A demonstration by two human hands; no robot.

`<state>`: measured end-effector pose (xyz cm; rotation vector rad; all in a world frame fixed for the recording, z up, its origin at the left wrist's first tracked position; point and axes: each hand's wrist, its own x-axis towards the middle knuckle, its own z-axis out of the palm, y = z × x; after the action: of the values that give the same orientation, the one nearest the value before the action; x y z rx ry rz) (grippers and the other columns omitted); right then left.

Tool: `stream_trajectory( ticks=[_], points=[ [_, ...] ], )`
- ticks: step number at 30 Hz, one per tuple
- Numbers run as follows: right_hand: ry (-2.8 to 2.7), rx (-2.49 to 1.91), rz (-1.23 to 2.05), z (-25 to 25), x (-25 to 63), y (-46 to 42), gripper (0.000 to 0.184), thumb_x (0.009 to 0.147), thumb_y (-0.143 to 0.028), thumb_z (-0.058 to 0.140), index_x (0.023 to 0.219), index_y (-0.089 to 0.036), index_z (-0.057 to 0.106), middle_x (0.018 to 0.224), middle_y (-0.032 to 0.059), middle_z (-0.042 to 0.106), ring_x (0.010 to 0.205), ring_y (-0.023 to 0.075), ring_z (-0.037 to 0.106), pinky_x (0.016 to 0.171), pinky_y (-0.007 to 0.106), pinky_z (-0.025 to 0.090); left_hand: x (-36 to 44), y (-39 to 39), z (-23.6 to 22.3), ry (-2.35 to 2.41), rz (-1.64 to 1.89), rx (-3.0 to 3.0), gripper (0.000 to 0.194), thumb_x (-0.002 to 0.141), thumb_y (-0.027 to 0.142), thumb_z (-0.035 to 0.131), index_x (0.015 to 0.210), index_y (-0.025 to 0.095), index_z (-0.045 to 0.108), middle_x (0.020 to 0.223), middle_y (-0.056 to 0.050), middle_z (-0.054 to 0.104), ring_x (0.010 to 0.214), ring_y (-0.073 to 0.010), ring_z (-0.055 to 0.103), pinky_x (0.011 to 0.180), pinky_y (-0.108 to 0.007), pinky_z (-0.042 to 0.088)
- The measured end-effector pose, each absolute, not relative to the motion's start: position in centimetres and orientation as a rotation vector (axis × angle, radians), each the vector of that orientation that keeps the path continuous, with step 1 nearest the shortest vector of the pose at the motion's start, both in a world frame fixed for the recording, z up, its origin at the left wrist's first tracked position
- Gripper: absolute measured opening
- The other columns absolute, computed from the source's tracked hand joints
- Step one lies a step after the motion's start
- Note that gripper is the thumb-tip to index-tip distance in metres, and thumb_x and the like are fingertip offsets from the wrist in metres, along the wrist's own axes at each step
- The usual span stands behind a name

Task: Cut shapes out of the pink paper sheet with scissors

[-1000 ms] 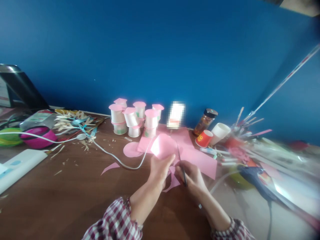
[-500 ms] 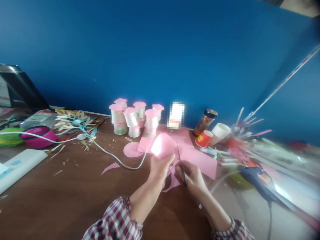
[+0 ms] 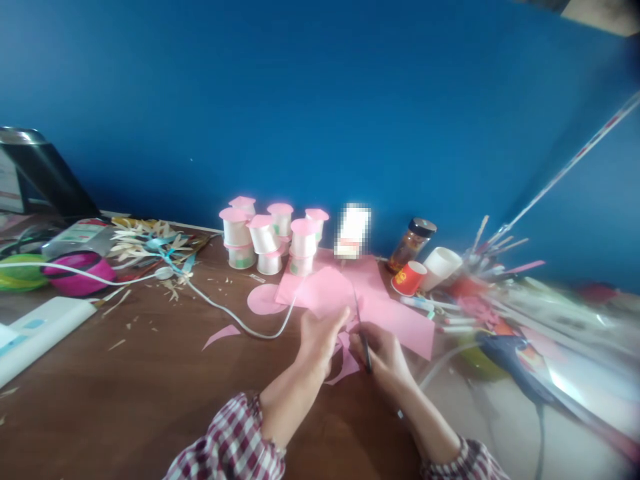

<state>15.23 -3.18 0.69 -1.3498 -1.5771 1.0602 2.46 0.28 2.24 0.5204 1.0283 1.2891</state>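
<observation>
White tubs (image 3: 301, 243) stood two high before the blue wall (image 3: 300, 100), pink paper tops overhanging their rims, so I couldn't see what, if anything, was inside. To the right, a dark-lidded jar (image 3: 407, 248) leaned, something brown behind its clear side. A red paper cup (image 3: 409, 278) and a tilted white paper cup (image 3: 440, 264) sat close together nearby; I couldn't see into either. Across at far left lay a clear plastic box (image 3: 77, 237), its contents too blurred to name.

The pink paper piece (image 3: 327, 291) was between the hands, over the pink sheets (image 3: 400, 321). The left hand (image 3: 319, 341) pinched its near edge under the thumb; the right hand (image 3: 384, 350) was curled round the scissors (image 3: 367, 348), their blade running up by the paper's right edge. Brown wood of the table (image 3: 150, 400) stretched from the left forearm to the power strip (image 3: 47, 333), crossed farther back by a white cable (image 3: 235, 325). Rightward was tighter, a glue gun (image 3: 520, 367) lying well beyond the right wrist.
</observation>
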Motion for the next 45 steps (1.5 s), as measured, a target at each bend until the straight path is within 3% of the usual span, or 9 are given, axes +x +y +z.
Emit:
stream_trajectory(
  ticks=[5, 30, 40, 45],
  points=[
    [-1.534, -1.322, 1.099, 0.85, 15.13, -3.25, 0.025, 0.08, -0.039, 0.063, 0.08, -0.016, 0.055, 0.053, -0.005, 0.046, 0.045, 0.0088, 0.042, 0.042, 0.02, 0.033, 2.55, 0.23, 2.01, 1.019, 1.265, 0.53, 0.03, 0.053, 0.024, 0.078, 0.076, 0.006, 0.07, 0.07, -0.011, 0.067, 0.064, -0.021, 0.062, 0.054, -0.029, 0.049],
    [-1.586, -1.352, 0.998, 0.69, 15.37, -3.15, 0.024, 0.08, -0.038, 0.063, 0.076, -0.015, 0.057, 0.052, -0.004, 0.048, 0.045, 0.0092, 0.041, 0.044, 0.021, 0.033, 2.46, 0.32, 1.96, 1.103, 1.228, 0.536, 0.036, 0.053, 0.027, 0.079, 0.083, 0.007, 0.071, 0.07, -0.011, 0.069, 0.06, -0.0193, 0.063, 0.048, -0.025, 0.047],
    [-1.609, -1.345, 0.995, 0.26, 15.48, -3.12, 0.029, 0.081, -0.043, 0.062, 0.077, -0.015, 0.057, 0.053, -0.0032, 0.046, 0.046, 0.009, 0.041, 0.041, 0.02, 0.033, 2.4, 0.17, 2.42, 1.002, 1.285, 0.515, 0.022, 0.052, 0.025, 0.078, 0.06, 0.01, 0.064, 0.051, 0.0, 0.055, 0.046, -0.0106, 0.05, 0.042, -0.022, 0.038],
    [-1.594, -1.366, 1.019, 0.25, 15.31, -3.21, 0.027, 0.081, -0.041, 0.063, 0.078, -0.015, 0.057, 0.054, -0.0033, 0.046, 0.047, 0.0095, 0.042, 0.042, 0.02, 0.033, 2.48, 0.21, 2.01, 1.045, 1.315, 0.53, 0.025, 0.055, 0.027, 0.077, 0.068, 0.009, 0.067, 0.055, -0.003, 0.061, 0.048, -0.0124, 0.054, 0.041, -0.022, 0.039]
  ],
)
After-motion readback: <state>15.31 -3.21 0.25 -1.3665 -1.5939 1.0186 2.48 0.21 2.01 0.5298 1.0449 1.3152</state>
